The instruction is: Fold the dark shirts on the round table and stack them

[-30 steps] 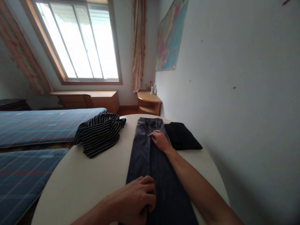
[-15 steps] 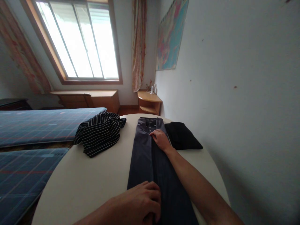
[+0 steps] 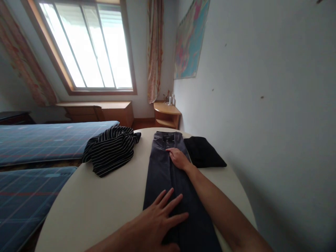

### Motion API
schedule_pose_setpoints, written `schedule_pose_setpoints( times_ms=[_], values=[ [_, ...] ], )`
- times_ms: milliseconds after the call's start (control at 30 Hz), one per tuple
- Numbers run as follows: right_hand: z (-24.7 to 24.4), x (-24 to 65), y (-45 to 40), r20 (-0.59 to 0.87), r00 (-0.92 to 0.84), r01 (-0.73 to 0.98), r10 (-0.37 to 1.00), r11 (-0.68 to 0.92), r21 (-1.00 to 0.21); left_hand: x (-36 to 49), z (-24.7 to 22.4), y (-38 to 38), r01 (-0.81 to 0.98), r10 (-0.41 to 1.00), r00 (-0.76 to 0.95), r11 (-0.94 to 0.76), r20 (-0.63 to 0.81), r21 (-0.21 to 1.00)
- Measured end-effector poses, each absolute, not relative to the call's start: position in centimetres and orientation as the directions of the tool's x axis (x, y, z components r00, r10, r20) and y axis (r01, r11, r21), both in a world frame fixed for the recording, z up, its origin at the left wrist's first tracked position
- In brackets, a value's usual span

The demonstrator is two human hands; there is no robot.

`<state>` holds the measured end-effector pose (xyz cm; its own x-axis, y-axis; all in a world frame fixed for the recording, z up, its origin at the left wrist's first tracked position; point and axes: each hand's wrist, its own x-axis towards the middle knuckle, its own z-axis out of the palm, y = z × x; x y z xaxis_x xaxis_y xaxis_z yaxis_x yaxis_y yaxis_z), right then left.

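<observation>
Dark blue-grey trousers (image 3: 159,175) lie lengthwise on the round cream table (image 3: 105,203), with small round metal rings near the waist end farthest from me. My left hand (image 3: 164,218) rests over the near part of the trousers, palm down, its fingers spread. Farther up, my right hand (image 3: 180,159) has its fingers together, the fingertips pinching the cloth at a fold just below the rings. The lower end of the trousers runs out of view at the bottom.
A folded black garment (image 3: 203,152) lies right of the trousers. To the left, a crumpled black-and-white striped garment (image 3: 112,148) lies by the table edge. Beyond it are plaid mattresses (image 3: 52,140). A white wall (image 3: 275,147) runs along the right, and a corner shelf (image 3: 167,109) stands behind.
My left hand has gone from curled fingers to spread, flat fingers over the trousers. My right hand has stayed almost in place, its fingertips slightly lower on the cloth.
</observation>
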<state>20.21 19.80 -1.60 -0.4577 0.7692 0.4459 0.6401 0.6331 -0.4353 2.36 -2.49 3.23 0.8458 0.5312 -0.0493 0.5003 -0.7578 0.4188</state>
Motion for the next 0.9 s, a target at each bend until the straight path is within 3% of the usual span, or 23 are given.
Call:
schedule_pose_setpoints(
  times_ms=[200, 300, 367, 433, 500, 567, 667, 767, 900],
  values=[
    [0.2, 19.9, 18.6, 0.293, -0.461, 0.772, 0.838, 0.541, -0.333, 1.8, 3.8, -2.7, 0.469, 0.477, 0.87, -0.723, -0.125, 0.507],
    [1.5, 20.0, 18.3, 0.194, -0.502, 0.767, 0.843, 0.537, -0.352, 1.6, 5.1, -3.0, 0.435, 0.419, 0.892, -0.694, -0.17, 0.574],
    [2.3, 20.0, 18.2, 0.133, -0.518, 0.752, 0.845, 0.524, -0.399, 1.4, 5.9, -2.8, 0.374, 0.399, 0.91, -0.677, -0.112, 0.634],
    [3.0, 19.8, 18.3, 0.089, -0.514, 0.762, 0.853, 0.502, -0.41, 1.2, 6.0, -1.7, 0.37, 0.473, 0.881, -0.666, -0.018, 0.648],
    [3.6, 19.3, 18.7, 0.064, -0.489, 0.796, 0.87, 0.475, -0.375, 0.8, 5.4, 0.4, 0.478, 0.624, 0.778, -0.663, 0.074, 0.576],
    [3.9, 18.7, 19.2, 0.055, -0.446, 0.836, 0.893, 0.438, -0.331, 0.3, 4.2, 3.3, 0.637, 0.748, 0.642, -0.641, 0.166, 0.428],
    [4.1, 17.3, 20.6, 0.076, -0.354, 0.882, 0.932, 0.36, -0.304, -0.7, 1.8, 7.7, 0.765, 0.816, 0.498, -0.573, 0.294, 0.295],
    [4.0, 15.8, 22.5, 0.139, -0.288, 0.9, 0.947, 0.317, -0.298, -1.6, -0.2, 10.2, 0.829, 0.854, 0.376, -0.484, 0.36, 0.28],
    [4.4, 13.7, 25.2, 0.287, -0.332, 0.895, 0.898, 0.396, -0.204, -2.0, -1.5, 10.8, 0.853, 0.89, 0.364, -0.437, 0.273, 0.286]
  ],
)
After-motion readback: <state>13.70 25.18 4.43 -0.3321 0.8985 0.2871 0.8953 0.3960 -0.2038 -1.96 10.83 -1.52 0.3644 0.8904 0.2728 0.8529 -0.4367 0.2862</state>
